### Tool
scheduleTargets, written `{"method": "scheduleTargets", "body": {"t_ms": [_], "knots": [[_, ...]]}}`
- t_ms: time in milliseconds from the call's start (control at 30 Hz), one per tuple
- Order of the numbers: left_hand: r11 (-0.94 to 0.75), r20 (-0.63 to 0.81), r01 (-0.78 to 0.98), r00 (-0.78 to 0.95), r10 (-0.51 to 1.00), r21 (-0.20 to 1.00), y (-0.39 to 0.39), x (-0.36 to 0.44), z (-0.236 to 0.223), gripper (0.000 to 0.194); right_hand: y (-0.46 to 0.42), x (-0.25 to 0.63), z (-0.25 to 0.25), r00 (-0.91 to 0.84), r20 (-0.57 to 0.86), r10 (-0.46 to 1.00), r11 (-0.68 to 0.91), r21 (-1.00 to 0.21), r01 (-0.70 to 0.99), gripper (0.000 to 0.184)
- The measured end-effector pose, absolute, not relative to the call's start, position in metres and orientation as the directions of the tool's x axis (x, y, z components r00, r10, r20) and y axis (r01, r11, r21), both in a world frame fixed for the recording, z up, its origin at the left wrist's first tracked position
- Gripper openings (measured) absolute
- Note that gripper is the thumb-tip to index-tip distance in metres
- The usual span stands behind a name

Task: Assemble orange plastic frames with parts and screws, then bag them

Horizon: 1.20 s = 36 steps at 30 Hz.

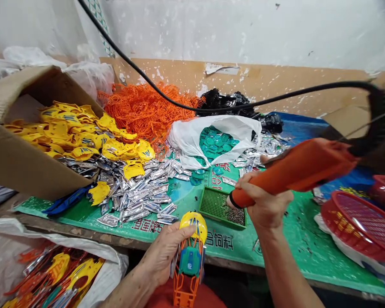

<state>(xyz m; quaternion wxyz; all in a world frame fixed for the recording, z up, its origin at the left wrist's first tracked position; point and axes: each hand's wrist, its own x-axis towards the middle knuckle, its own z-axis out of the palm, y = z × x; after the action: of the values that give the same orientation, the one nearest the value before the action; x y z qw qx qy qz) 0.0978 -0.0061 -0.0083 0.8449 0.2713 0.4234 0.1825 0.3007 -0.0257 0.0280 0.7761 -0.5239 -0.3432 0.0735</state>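
My left hand (pixel 165 250) grips a toy vehicle body (pixel 190 261) at the table's front edge, thumb over its yellow end. It joins a yellow shell, a teal panel, an orange frame and silvery sides. My right hand (pixel 266 203) is wrapped round an orange electric screwdriver (pixel 288 169), which points down to the left. Its nose hangs over a green basket (pixel 213 203) with small dark screws (pixel 235 214) at the right end; whether it touches them I cannot tell. Behind the basket, a white bag (pixel 186 137) holds teal parts (pixel 214 143).
A tipped cardboard box (pixel 28 164) spills yellow shells (pixel 73 128) at left. Silver pieces (pixel 147 192) and orange frames (pixel 141 107) lie piled. A black cable (pixel 243 105) arcs across. Red baskets (pixel 356 226) stand at right; a sack (pixel 115 259) of assembled pieces sits lower left.
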Motion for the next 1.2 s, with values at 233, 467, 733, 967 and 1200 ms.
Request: {"method": "scheduleTargets", "body": {"t_ms": [233, 467, 733, 967, 1200], "knots": [[0.783, -0.619, -0.04, 0.588, 0.521, 0.62, -0.007, 0.097, -0.009, 0.028, -0.019, 0.305, 0.005, 0.782, 0.441, 0.441, 0.425, -0.87, 0.25, 0.015], [0.788, -0.619, -0.068, 0.579, 0.531, 0.612, -0.006, 0.098, -0.009, 0.026, -0.018, 0.311, 0.004, 0.783, 0.453, 0.426, 0.414, -0.867, 0.277, 0.016], [0.805, -0.624, -0.062, 0.597, 0.504, 0.59, -0.006, 0.098, -0.008, 0.023, -0.016, 0.309, 0.002, 0.799, 0.419, 0.431, 0.421, -0.877, 0.232, 0.02], [0.804, -0.61, -0.038, 0.63, 0.48, 0.594, -0.008, 0.098, -0.009, 0.026, -0.016, 0.307, 0.003, 0.808, 0.403, 0.429, 0.417, -0.882, 0.219, 0.028], [0.784, -0.547, -0.032, 0.698, 0.461, 0.619, -0.01, 0.09, -0.008, 0.031, -0.017, 0.308, 0.002, 0.798, 0.395, 0.456, 0.389, -0.894, 0.221, 0.028]]}}
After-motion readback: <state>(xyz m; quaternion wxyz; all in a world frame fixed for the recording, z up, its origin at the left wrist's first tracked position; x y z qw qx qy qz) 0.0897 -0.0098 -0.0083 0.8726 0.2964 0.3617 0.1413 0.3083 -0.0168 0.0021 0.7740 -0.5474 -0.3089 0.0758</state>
